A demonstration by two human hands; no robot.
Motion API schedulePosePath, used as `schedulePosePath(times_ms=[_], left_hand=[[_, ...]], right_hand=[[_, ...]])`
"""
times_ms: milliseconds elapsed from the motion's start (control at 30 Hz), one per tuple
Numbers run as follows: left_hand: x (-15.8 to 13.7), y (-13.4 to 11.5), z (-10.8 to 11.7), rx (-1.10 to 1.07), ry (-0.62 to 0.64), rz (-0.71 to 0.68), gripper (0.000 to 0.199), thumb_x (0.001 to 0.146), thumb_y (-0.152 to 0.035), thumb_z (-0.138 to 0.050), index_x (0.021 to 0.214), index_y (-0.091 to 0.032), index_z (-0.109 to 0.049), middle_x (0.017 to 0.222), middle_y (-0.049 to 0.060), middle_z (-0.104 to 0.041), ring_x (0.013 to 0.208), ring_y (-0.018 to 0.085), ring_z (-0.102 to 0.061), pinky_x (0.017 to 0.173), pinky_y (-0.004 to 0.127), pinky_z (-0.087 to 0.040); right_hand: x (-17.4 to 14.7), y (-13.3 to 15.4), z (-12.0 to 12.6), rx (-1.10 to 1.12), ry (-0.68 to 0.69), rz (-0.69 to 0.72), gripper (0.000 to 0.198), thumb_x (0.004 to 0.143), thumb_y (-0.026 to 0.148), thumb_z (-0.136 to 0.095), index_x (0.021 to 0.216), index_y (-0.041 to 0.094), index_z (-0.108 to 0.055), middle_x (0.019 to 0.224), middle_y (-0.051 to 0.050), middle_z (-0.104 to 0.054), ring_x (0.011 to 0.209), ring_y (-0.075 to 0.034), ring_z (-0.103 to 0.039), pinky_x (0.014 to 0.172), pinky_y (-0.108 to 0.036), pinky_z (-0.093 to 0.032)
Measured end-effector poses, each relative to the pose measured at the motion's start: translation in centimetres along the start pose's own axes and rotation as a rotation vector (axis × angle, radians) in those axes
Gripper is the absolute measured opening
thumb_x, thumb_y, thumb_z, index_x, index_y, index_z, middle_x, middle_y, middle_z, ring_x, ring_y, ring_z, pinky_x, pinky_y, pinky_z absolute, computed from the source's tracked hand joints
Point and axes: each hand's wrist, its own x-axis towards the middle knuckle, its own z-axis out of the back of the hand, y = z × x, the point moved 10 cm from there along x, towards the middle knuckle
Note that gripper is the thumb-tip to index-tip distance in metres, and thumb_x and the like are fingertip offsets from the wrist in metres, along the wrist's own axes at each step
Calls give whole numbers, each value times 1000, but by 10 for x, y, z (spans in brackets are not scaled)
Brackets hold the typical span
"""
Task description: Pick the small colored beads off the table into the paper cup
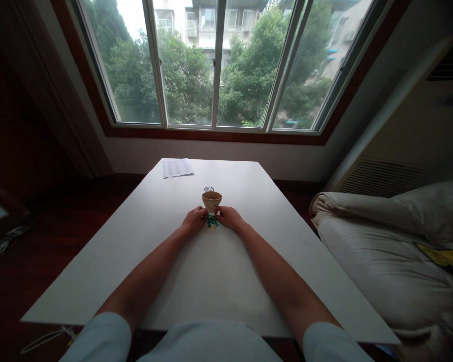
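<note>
A small tan bowl (212, 202) stands upright on the white table in front of me. Just on the near side of it lies a little heap of blue, green and yellow bead-like pieces (213, 221). My left hand (195, 220) rests at the heap's left edge, its fingers curled and drawn together. From the right, my right hand (228, 217) reaches in, fingertips bent close by the bowl's lower right side; whether they touch it I cannot tell. Both hands look closed, and anything between the fingertips is too small to make out. Behind the bowl sits a thin dark looped item (209, 189).
Some printed paper sheets (177, 168) lie at the table's far left corner. The white table (279, 261) reaches toward a wide window (219, 65). A padded, pale-covered seat or bedding (385, 251) stands to the right. A white cable (45, 339) hangs near the front left edge.
</note>
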Motion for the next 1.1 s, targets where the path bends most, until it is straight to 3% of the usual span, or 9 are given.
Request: schedulePosePath(times_ms=[367, 600, 933, 1100], left_hand=[[2, 1, -1, 19, -22, -21, 16, 87, -18, -55, 89, -21, -70, 96, 5, -63, 83, 18, -62, 74, 29, -45], [1, 0, 1, -8, -26, -11, 16, 88, -20, -56, 92, -22, -71, 95, 5, -62, 83, 17, -62, 73, 29, -45], [1, -1, 10, -94, -136, -36, 17, 94, -21, -50, 95, -22, -67, 101, 4, -60, 79, 14, -58, 73, 27, -44], [1, 0, 11, -90, -146, -30, 16, 95, -24, -50, 95, -23, -66, 100, 4, -59, 79, 14, -57, 71, 27, -43]], right_hand=[[-2, 21, 1, 25, 4, 72, 10, 86, 21, -60, 89, 23, -69, 89, -2, -69, 79, -16, -59, 71, -24, -38], [-3, 22, -2, 97, 41, 94, 10, 84, 31, -68, 90, 23, -68, 88, -1, -68, 75, -14, -58, 68, -22, -39], [2, 9, -8, 77, 10, 51, 7, 87, 23, -62, 87, 20, -68, 86, -2, -68, 77, -14, -58, 69, -22, -38], [-1, 19, -10, 137, 133, 164, 22, 79, 18, -65, 100, 21, -70, 93, -1, -67, 74, -13, -56, 67, -21, -39]])
